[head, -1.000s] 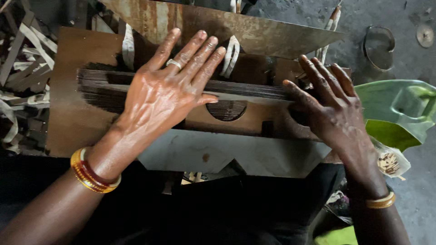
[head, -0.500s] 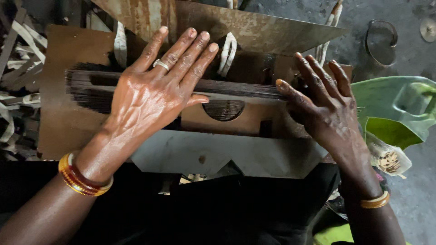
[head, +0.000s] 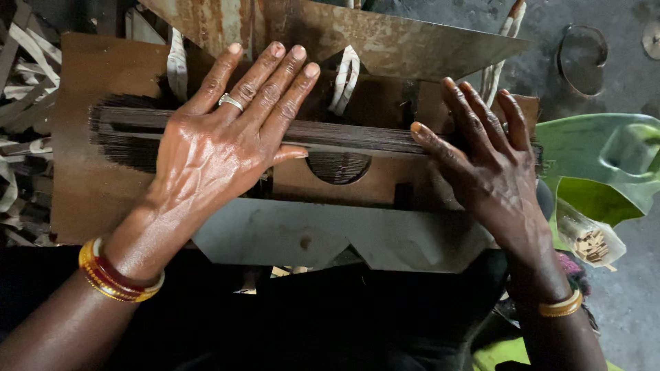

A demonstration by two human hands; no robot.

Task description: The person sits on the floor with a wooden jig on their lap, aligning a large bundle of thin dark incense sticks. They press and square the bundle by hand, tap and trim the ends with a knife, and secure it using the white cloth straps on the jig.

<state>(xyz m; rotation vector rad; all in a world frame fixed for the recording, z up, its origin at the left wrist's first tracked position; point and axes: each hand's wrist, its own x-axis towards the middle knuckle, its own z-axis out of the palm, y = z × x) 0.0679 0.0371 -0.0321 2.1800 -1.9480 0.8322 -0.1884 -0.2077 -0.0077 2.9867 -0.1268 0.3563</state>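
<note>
Left hand [head: 220, 148] and right hand [head: 491, 161] spread flat, palms down, pinching nothing. Pressed on bundle of thin dark sticks [head: 344, 136] lying across brown board [head: 89, 199]. Likely light, brittle, prone to rolling; best held under flat palms near both ends.

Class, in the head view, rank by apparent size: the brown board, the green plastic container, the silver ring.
1. brown board
2. green plastic container, partly cut off by the frame edge
3. silver ring on the left hand
</note>
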